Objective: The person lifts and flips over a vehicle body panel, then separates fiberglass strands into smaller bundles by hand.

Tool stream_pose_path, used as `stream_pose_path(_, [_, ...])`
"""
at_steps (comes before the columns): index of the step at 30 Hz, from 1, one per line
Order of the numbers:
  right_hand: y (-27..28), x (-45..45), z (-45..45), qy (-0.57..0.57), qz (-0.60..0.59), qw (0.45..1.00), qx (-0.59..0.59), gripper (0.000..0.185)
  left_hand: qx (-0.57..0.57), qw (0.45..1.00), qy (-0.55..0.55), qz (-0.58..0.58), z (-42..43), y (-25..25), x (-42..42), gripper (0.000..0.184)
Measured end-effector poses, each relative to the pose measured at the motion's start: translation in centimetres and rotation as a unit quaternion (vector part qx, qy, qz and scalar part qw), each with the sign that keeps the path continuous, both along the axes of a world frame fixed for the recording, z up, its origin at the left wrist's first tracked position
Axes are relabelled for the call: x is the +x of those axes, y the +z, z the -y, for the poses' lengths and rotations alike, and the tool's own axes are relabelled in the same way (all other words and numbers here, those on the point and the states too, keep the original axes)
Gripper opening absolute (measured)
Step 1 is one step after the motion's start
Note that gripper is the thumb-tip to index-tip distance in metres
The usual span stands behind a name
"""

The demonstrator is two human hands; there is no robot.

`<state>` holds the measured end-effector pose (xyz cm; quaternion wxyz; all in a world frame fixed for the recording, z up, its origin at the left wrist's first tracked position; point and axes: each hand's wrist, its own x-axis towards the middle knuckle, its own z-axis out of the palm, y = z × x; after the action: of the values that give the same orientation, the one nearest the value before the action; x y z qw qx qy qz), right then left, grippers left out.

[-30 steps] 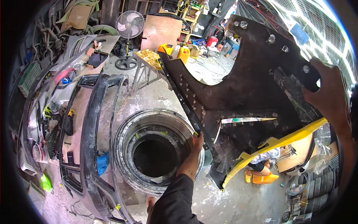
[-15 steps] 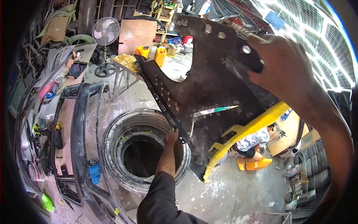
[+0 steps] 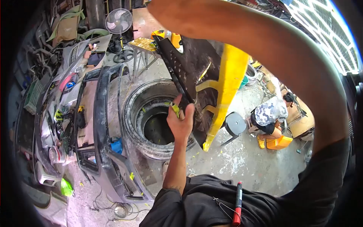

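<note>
A car fender (image 3: 196, 56) is tilted in front of me, its dark inner side towards me and a bright yellow edge (image 3: 225, 87) running down its right. My left hand (image 3: 180, 125) is at its lower left edge, thumb raised, with a crumpled strip of yellow-green tape (image 3: 175, 109) in the curled fingers. Whether this hand also touches the fender, I cannot tell. My right arm (image 3: 264, 30) arches over the fender's upper part. The right hand's fingers are cut off at the top of the view.
Below the fender stand stacked round rims (image 3: 132, 125). Dark bumper frames (image 3: 104, 125) lie to the left. A person (image 3: 270, 113) crouches at the right near a yellow container (image 3: 280, 142) and a grey stool (image 3: 235, 124). A fan (image 3: 119, 21) stands behind.
The fender has turned, showing more of its yellow edge. My right hand has risen to the top of the view. My left hand has loosened from the fender's edge, its thumb now raised.
</note>
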<state>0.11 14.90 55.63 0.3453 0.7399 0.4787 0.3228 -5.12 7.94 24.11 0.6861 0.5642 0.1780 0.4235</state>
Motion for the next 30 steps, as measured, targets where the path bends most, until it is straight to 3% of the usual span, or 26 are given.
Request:
stream_pose_path(1, [-0.7, -0.3, -1.9, -0.014, -0.036, 0.999, 0.025, 0.024, 0.015, 1.000, -0.007, -0.021, 0.5, 1.8, -0.9, 0.048])
stream_pose_path(2, [-1.1, -0.1, -3.2, -0.027, -0.072, 0.996, 0.051, 0.026, 0.068, 0.997, 0.021, 0.035, 0.9, 3.6, -1.0, 0.048])
stream_pose_path(3, [-1.2, -2.0, -1.2, 0.021, -0.035, 0.998, 0.049, 0.022, 0.121, 0.987, 0.050, 0.091, 1.1, 4.8, -0.8, 0.049])
stream_pose_path(5, [-1.4, -4.2, 0.1, 0.074, 0.003, 0.996, 0.055, 0.021, 0.151, 0.982, 0.066, 0.090, 0.8, 6.0, 0.4, 0.050])
stream_pose_path(6, [-1.8, -4.4, -1.7, 0.038, -0.004, 0.999, 0.025, 0.026, 0.174, 0.978, 0.076, 0.090, 0.6, 6.5, 0.8, 0.051])
stream_pose_path(7, [-2.0, -4.6, -2.9, 0.023, -0.007, 1.000, 0.014, 0.028, 0.151, 0.983, 0.061, 0.083, 0.5, 7.9, 0.4, 0.041])
stream_pose_path(10, [-2.1, -5.6, -4.9, -0.014, -0.057, 0.998, -0.007, 0.036, 0.122, 0.988, 0.014, 0.089, -1.4, 8.5, 1.6, 0.042])
stream_pose_path(11, [-2.1, -5.7, -5.2, -0.006, -0.087, 0.996, -0.004, 0.036, 0.075, 0.987, -0.035, 0.138, -1.3, 8.7, 1.8, 0.033])
stream_pose_path(14, [-2.2, -6.9, -7.1, -0.051, -0.112, 0.992, 0.028, 0.034, 0.014, 0.990, -0.055, 0.126, -2.6, 8.5, 2.7, 0.025])
stream_pose_path(16, [-2.5, -7.5, -7.7, -0.063, -0.121, 0.990, 0.034, 0.033, -0.012, 0.987, -0.054, 0.153, -2.7, 9.5, 2.1, 0.019])
stream_pose_path(19, [-2.5, -8.1, -8.3, -0.052, -0.119, 0.991, 0.020, 0.030, 0.039, 0.982, 0.013, 0.185, -3.6, 9.6, 1.9, 0.018])
stream_pose_path(22, [-4.6, -7.2, -6.9, -0.006, -0.192, 0.981, 0.015, 0.029, 0.176, 0.971, 0.040, 0.157, -7.4, 5.4, 4.5, 0.018])
stream_pose_path(23, [-6.5, -5.8, -3.6, 0.259, -0.303, 0.907, 0.135, 0.025, 0.220, 0.964, 0.044, 0.145, -8.3, 3.8, 5.4, 0.018])
stream_pose_path(25, [-7.8, -5.5, 0.3, 0.209, -0.307, 0.924, 0.088, 0.025, 0.259, 0.957, 0.044, 0.125, -8.6, 2.6, 6.2, 0.019])
stream_pose_path(26, [-7.6, -5.4, 1.6, 0.202, -0.304, 0.928, 0.075, 0.025, 0.011, 0.952, -0.144, 0.268, -8.5, 3.5, 6.1, 0.016])
stream_pose_path(28, [-7.1, -5.3, 3.4, 0.218, -0.294, 0.929, 0.062, 0.025, -0.245, 0.837, -0.308, 0.381, -7.3, 6.2, 4.5, 0.014])
stream_pose_path(29, [-6.8, -5.3, 4.1, 0.227, -0.292, 0.927, 0.059, 0.025, -0.138, 0.907, -0.223, 0.330, -5.9, 7.8, 2.3, 0.014])
stream_pose_path(30, [-6.5, -5.3, 4.8, 0.238, -0.291, 0.925, 0.059, 0.025, -0.078, 0.933, -0.171, 0.308, -5.6, 8.2, 2.2, 0.014])
